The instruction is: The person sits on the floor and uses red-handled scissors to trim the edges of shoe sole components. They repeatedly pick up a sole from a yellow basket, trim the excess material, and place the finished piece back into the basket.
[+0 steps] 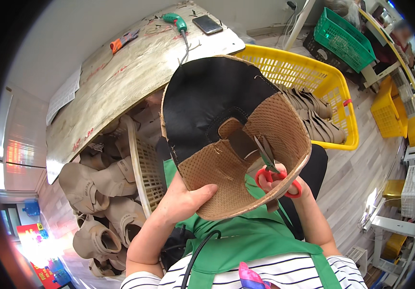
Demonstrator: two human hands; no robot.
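Observation:
A shoe upper is held in front of me, its inside facing up, with black lining at the far end and tan mesh lining nearer. Loose thread ends show along its seams. My left hand grips the near left edge, thumb inside and the other fingers hidden beneath. In my right hand are red-handled scissors, fingers through the loops. Their blades point away from me into the upper's opening, slightly apart. Whether they touch thread or lining I cannot tell.
Beige shoe uppers are heaped at left beside a cream basket. A yellow basket holds more uppers at right. The worn table bears a phone and a corded green tool. A green basket stands farther back.

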